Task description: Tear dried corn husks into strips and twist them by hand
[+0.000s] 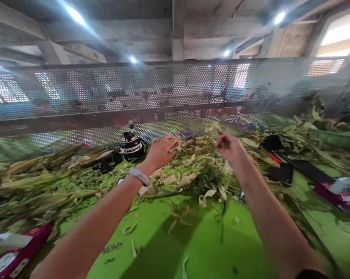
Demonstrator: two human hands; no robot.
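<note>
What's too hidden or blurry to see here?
In the head view:
Whether the right hand holds the pale strip: blur hides it.
What's behind the perforated screen, which blocks the view.
Green basin: cut off by the right edge.
Markings on the green table: too small, blurred.

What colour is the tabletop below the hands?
Bright green; the tabletop shows best in the head view.

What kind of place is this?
Probably some kind of workroom: it has a bare concrete ceiling, a long perforated screen, and a green table strewn with dry, husk-like strips.
</note>
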